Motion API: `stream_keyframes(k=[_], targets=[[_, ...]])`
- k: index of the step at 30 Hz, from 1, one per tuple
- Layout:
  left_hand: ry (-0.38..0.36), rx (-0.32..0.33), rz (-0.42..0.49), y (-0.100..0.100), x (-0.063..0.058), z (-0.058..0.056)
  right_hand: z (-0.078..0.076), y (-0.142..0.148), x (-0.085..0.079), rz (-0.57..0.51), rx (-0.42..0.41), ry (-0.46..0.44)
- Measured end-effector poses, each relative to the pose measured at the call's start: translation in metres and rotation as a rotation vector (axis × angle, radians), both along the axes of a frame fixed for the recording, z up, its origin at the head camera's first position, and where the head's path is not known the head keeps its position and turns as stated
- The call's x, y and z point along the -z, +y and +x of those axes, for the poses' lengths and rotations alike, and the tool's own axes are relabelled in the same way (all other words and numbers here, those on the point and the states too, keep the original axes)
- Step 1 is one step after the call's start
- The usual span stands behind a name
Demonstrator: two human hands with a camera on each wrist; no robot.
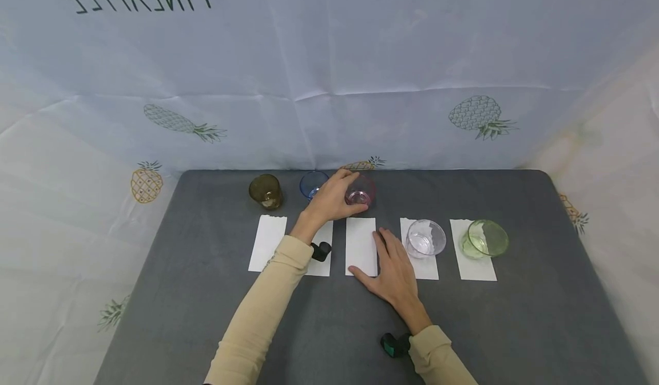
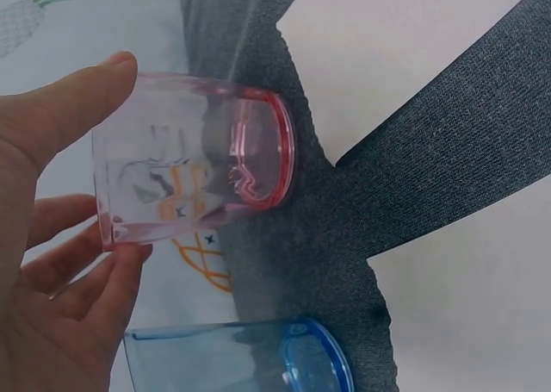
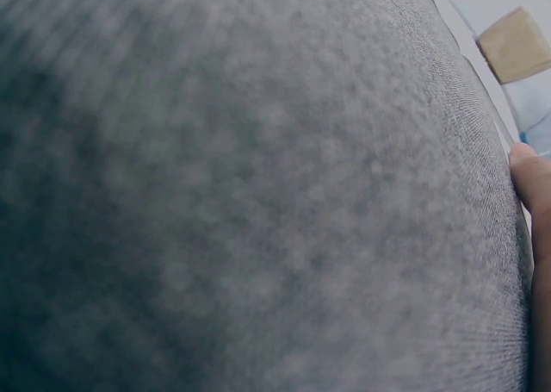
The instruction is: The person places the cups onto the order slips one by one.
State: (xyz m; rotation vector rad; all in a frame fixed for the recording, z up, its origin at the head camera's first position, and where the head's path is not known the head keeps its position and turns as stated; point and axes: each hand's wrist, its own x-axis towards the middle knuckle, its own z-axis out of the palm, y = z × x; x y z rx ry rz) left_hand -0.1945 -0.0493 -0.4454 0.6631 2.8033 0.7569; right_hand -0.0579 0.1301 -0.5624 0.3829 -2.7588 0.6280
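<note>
In the head view my left hand [image 1: 329, 199] reaches to the back of the table and grips a pink glass [image 1: 362, 193] by its rim. The left wrist view shows the thumb on one side of this pink glass [image 2: 194, 164] and the fingers on the other, its base close to the tabletop. Beside it stands a blue glass [image 1: 313, 183], partly behind my left hand. My right hand [image 1: 395, 273] lies flat with fingers spread, fingertips at the right edge of the middle white paper [image 1: 360, 247]. Only the thumb [image 3: 534, 181] shows in the right wrist view.
A brown glass [image 1: 266, 191] stands at the back left. To the right, a clear glass [image 1: 425, 239] and a green glass [image 1: 484, 239] stand on white papers. Two more papers lie left, one partly under my left forearm. A pineapple-print cloth [image 1: 329, 59] hangs behind the grey table [image 1: 535, 316].
</note>
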Motion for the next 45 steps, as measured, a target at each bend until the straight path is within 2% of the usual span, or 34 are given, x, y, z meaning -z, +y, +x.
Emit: stream_keyframes(k=[9, 16, 26, 33, 45], targets=[[0.031, -0.013, 0.045, -0.003, -0.005, 0.003, -0.001, -0.001, -0.003, -0.001, 0.006, -0.012], [0.053, -0.015, 0.107, -0.010, -0.003, 0.009, -0.001, -0.001, -0.004, -0.008, 0.006, -0.012], [0.038, -0.025, 0.149, -0.019, 0.004, 0.027, 0.000, 0.000, -0.002, -0.006, 0.005, 0.011], [0.070, -0.010, 0.212, -0.019, 0.006, 0.043, 0.002, -0.002, -0.003, 0.011, 0.009, -0.033], [0.070, 0.003, 0.268, -0.017, -0.002, 0.066, 0.002, -0.001, -0.003, 0.018, 0.010, -0.026]])
